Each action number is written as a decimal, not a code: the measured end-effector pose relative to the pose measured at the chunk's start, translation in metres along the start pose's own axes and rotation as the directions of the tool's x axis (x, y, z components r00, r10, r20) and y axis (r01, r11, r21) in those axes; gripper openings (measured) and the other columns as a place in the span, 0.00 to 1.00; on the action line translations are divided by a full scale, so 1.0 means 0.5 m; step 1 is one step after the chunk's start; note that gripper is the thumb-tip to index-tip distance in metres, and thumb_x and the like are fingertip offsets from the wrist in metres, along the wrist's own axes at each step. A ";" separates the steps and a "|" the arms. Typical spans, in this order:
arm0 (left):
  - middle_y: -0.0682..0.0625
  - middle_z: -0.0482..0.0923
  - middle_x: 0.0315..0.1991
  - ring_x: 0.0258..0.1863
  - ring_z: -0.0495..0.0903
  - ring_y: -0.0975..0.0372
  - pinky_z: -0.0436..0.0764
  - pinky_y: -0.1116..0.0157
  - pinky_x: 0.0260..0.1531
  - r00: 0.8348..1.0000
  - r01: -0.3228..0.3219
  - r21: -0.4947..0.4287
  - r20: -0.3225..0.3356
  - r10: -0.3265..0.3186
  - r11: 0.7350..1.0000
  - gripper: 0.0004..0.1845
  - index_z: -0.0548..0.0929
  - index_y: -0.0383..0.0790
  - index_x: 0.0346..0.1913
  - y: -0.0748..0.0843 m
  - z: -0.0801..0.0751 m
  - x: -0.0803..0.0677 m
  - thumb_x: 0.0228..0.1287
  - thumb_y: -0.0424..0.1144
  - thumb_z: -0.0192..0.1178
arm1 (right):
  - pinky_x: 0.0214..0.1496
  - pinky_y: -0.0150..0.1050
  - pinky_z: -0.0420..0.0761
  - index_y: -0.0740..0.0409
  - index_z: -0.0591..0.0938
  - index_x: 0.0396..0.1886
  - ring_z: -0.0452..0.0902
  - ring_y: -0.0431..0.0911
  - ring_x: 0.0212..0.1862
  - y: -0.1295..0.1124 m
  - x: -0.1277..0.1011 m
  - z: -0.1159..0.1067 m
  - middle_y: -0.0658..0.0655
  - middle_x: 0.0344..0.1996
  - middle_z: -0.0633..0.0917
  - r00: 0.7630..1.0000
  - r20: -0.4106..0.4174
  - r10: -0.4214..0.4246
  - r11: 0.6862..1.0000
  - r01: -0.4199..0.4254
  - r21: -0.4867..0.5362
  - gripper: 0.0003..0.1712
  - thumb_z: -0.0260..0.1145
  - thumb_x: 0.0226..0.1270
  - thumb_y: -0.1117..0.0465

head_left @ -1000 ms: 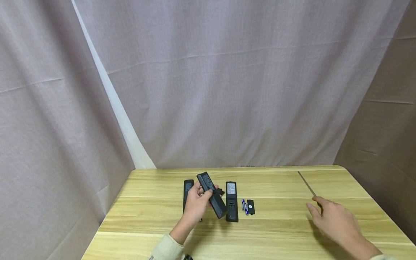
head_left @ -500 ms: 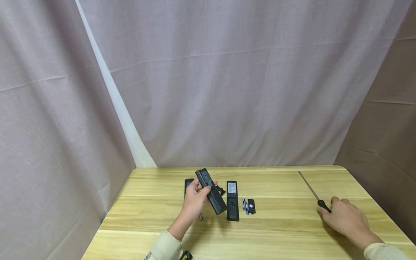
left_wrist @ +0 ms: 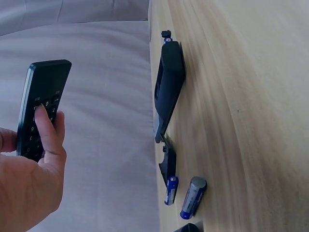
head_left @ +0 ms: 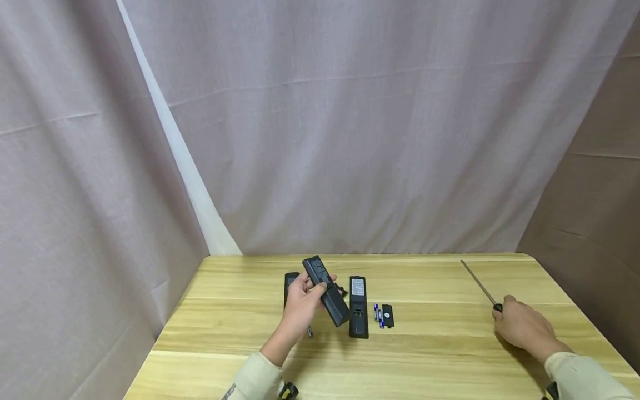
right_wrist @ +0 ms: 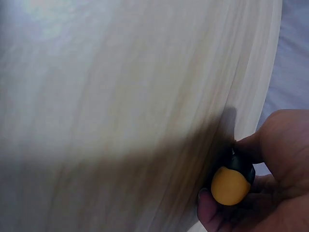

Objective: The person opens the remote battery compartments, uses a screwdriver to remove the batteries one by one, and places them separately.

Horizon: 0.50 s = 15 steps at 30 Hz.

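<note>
curtain [head_left: 350,128] of pale mauve cloth hangs behind a light wooden bench [head_left: 425,355], with a white strip [head_left: 175,150] of fabric slanting down at its left. on the bench, the person's left hand [head_left: 300,307], in a cream sleeve [head_left: 252,383], holds a black remote [head_left: 325,290] raised off the wood and tilted, fingers and thumb wrapped round its lower half; the left wrist view shows its button side turned toward the palm. on the far right the right hand [head_left: 522,326] is closed round the handle of a long screwdriver [head_left: 481,286], whose thin metal shaft lies on the bench and points away toward the far edge; the right wrist view shows an orange cap [right_wrist: 231,185] at the end of the black handle, pinched between fingers and thumb. just right of the raised remote a second remote [head_left: 358,306] lies face down, its battery bay open. another dark remote [head_left: 290,284] lies partly hidden behind the left hand. beside the second remote lie two blue batteries [head_left: 378,315], and touching or just beside them a small black battery cover [head_left: 387,315]. the two hands are well apart.
</note>
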<state>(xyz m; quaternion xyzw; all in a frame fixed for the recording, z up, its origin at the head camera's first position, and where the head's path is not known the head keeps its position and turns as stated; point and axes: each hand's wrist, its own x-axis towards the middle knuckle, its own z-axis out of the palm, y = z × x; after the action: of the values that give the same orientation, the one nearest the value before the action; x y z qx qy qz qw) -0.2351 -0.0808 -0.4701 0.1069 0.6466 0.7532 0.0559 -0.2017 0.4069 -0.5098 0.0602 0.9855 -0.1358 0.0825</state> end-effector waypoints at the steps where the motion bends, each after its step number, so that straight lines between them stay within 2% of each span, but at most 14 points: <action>1: 0.32 0.82 0.67 0.53 0.92 0.48 0.95 0.62 0.46 1.000 -0.002 0.000 0.005 0.002 1.000 0.30 0.60 0.32 0.81 0.000 0.002 0.000 0.80 0.29 0.51 | 0.31 0.56 0.83 0.82 0.70 0.55 0.85 0.66 0.40 0.001 0.001 0.001 0.75 0.38 0.85 1.000 -0.001 -0.002 1.000 0.002 0.001 0.26 0.54 0.80 0.57; 7: 0.32 0.82 0.67 0.52 0.93 0.49 0.95 0.61 0.45 1.000 -0.008 -0.018 0.019 0.008 1.000 0.30 0.60 0.33 0.81 -0.001 0.010 0.002 0.81 0.29 0.50 | 0.30 0.55 0.82 0.79 0.71 0.50 0.83 0.59 0.36 0.002 0.004 0.006 0.69 0.33 0.84 1.000 -0.025 -0.005 1.000 0.005 0.004 0.22 0.54 0.79 0.59; 15: 0.36 0.84 0.66 0.52 0.92 0.47 0.94 0.64 0.37 1.000 -0.028 0.010 -0.002 0.028 1.000 0.28 0.64 0.36 0.79 -0.005 0.019 0.009 0.82 0.31 0.51 | 0.28 0.50 0.78 0.77 0.71 0.44 0.76 0.54 0.30 0.006 0.001 0.008 0.62 0.27 0.79 0.997 -0.068 -0.026 0.999 0.028 0.031 0.19 0.52 0.79 0.59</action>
<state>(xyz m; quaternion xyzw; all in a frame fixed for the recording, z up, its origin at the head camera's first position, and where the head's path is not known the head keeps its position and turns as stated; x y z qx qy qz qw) -0.2375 -0.0705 -0.4707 0.1154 0.6490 0.7507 0.0444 -0.2011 0.4088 -0.5147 0.0527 0.9861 -0.1507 0.0465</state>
